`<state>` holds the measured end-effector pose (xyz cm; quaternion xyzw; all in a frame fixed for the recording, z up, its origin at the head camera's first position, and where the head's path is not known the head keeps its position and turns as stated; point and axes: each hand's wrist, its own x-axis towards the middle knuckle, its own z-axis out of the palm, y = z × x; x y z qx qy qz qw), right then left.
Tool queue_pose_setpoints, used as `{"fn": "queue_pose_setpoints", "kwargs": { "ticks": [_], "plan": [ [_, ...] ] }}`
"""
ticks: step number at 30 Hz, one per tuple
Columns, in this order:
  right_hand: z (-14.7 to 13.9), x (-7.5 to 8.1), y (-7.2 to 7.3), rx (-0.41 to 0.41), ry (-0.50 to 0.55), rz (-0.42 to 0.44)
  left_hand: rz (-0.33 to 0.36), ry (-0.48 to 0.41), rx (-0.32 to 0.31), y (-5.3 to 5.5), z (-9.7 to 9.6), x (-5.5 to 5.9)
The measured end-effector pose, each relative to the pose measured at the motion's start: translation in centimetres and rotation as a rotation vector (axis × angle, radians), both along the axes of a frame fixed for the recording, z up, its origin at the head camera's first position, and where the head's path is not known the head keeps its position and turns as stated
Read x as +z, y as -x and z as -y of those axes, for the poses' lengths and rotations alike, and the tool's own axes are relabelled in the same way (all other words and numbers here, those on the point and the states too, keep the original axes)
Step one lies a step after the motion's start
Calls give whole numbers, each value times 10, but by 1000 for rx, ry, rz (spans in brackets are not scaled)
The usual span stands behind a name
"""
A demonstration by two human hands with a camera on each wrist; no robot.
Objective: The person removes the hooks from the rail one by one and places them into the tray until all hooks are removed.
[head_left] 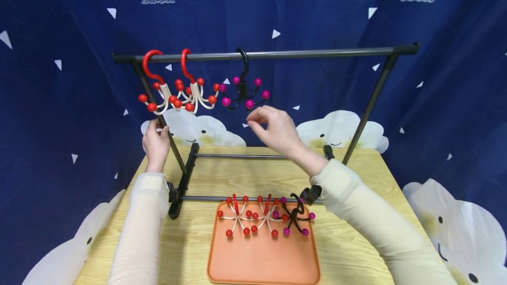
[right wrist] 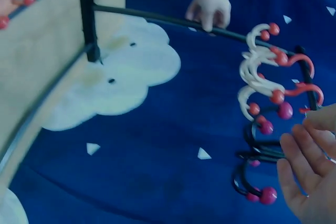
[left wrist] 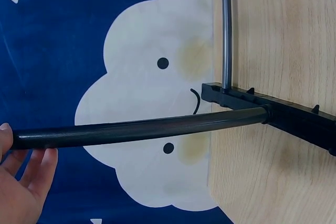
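My left hand (head_left: 156,144) grips the dark left post (left wrist: 142,131) of a hanging rack, with the thumb on one side and the fingers on the other. On the top rail (head_left: 309,53) hangs a black multi-arm hook hanger (head_left: 243,89) with magenta balls. Just below and right of it is my right hand (head_left: 277,130), its fingers loosely bent and holding nothing. To the left, two white hangers with red hooks and red balls, one at the far left (head_left: 163,93) and one beside it (head_left: 195,93), hang from the same rail.
An orange tray (head_left: 263,258) on the wooden table (head_left: 182,250) holds two red-and-white hangers (head_left: 236,219) and a black one (head_left: 293,215) along its back edge. The rack's lower bars and feet (head_left: 184,188) stand behind it. A dark blue curtain (head_left: 317,12) hangs behind.
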<state>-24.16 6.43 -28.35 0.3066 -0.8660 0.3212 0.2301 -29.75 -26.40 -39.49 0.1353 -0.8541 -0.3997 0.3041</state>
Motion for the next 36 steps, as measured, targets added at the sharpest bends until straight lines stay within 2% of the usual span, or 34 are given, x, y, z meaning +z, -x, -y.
{"fn": "queue_pose_setpoints", "kwargs": {
  "ticks": [5, 14, 20, 25, 36],
  "plan": [
    [-1, 22, 14, 5, 142, -4, -16, -6, 0, 0, 0, 0],
    [8, 46, 36, -21, 346, 163, -31, -2, 1, 2, -2, -2],
    [19, 51, 45, -68, 402, 180, -10, -1, 1, 2, -3, -3],
    [27, 54, 51, -76, 440, 195, -17, -5, 2, 1, -1, -4],
    [33, 61, 56, -102, 436, 219, -31, 2, 9, 1, 1, -3]
  ]
}}
